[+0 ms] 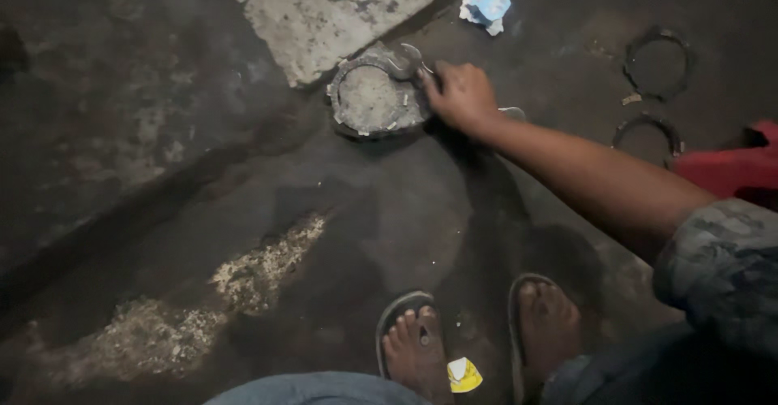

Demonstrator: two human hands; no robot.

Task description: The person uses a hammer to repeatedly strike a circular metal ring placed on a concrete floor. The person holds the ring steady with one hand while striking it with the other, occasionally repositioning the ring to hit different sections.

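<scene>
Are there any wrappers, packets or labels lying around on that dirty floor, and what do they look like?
Crumpled wrapper: on the floor at the top, beyond the right hand and the stack of metal rings; light blue and white, scrunched.
Small packet scrap: at the bottom, between the two sandalled feet; yellow and white, torn, roughly square.
No signs or screens show.

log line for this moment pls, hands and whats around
right hand: on edge of toothed ring stack, grip unclear | left hand: out of view | floor: two loose rings, crumpled paper, yellow scrap
</scene>
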